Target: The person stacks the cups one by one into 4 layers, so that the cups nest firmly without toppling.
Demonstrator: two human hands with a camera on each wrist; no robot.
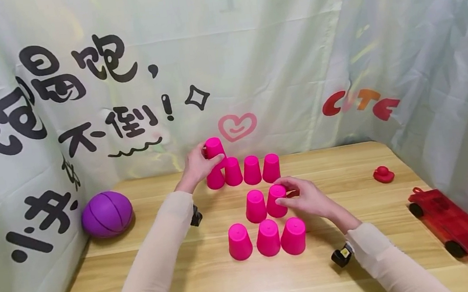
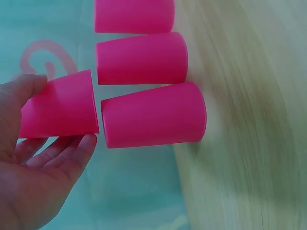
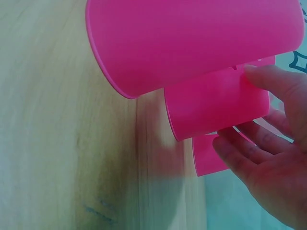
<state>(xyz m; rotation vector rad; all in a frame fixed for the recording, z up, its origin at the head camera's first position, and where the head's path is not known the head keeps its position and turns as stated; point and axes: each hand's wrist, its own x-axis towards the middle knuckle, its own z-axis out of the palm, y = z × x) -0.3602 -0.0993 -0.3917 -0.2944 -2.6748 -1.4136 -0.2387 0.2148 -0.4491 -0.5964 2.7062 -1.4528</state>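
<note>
My left hand (image 1: 198,166) grips an upside-down pink cup (image 1: 214,147) between thumb and fingers. That cup's rim is right over the leftmost cup (image 1: 215,179) of the back row; in the left wrist view the held cup (image 2: 62,105) stands slightly askew to the cup below (image 2: 153,117). With thumb and fingers on either side, my right hand (image 1: 307,196) holds the right-hand cup (image 1: 276,202) of the middle pair, seen too in the right wrist view as a cup (image 3: 220,103). Beside it stands the other middle cup (image 1: 255,206).
Several upside-down cups form the back row, including a cup (image 1: 252,170) near its middle. Three more stand in front, with one cup (image 1: 267,238) central. A purple ball (image 1: 107,214) lies left; a red duck-shaped toy (image 1: 383,174) and red toy car (image 1: 455,225) are right. Printed cloth (image 1: 276,61) hangs behind.
</note>
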